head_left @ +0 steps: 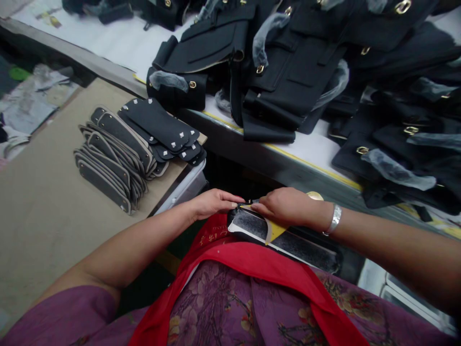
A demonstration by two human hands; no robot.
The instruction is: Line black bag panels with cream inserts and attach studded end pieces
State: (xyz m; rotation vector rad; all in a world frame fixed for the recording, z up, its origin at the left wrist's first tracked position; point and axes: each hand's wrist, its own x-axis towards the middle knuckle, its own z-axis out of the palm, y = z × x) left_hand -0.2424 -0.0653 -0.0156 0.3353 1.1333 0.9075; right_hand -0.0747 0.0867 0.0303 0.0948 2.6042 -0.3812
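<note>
Left hand (217,203): fingers grasp the left end of the piece.
Right hand (286,205): fingers are bent, pinching the yellow sheet (276,232).
Piece (309,249): black with whitish edge, below centre of the frame, against the apron (230,253).
Panels (108,166): piled at left of the frame.
Bags (306,77): lying across upper right.

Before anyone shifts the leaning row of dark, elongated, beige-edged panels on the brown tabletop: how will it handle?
The dark, beige-edged panels would probably fan out if pushed: they lean on each other, with no band visible. Each seems fairly stiff, showing no obvious sag. Singly they're likely light, since they look thin.
</note>
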